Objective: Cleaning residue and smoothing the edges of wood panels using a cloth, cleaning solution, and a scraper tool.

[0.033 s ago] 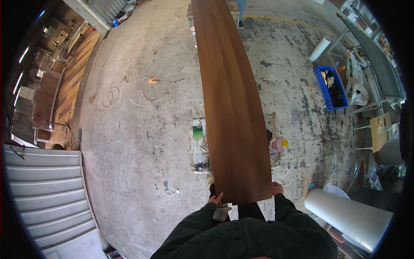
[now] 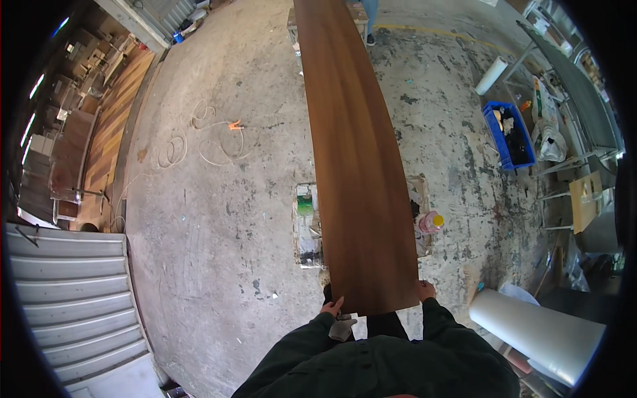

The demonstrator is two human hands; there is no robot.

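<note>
Centrally, a long, dark-brown, wood-grained board (image 2: 361,172) runs lengthwise from the upper edge of the view to the front of the person's body, its grain following its length. The left hand (image 2: 333,307) holds the board at its near left corner in a narrow grip, the thumb lying along the upper face; the fingers underneath are hidden. The right hand (image 2: 426,290) closes on the right edge, just above the near right corner; how far its fingers reach beneath cannot be told. Just below the left hand shows a crumpled, grey-white item (image 2: 342,329) of uncertain kind. Under the board's nearer half, a low, paint-stained support (image 2: 307,249) projects on both sides, and a pink, translucent bottle with a yellow cap (image 2: 431,223) stands at its right. At the far end, a pale, worn support (image 2: 292,32) shows beside the board, with a co-worker's blue-clad leg (image 2: 372,14) to the right. On the concrete floor (image 2: 219,265), a thin, pale, looped hose (image 2: 174,152) lies at left, and a blue, rectangular plastic crate (image 2: 493,132) holding mixed objects rests at right
</note>
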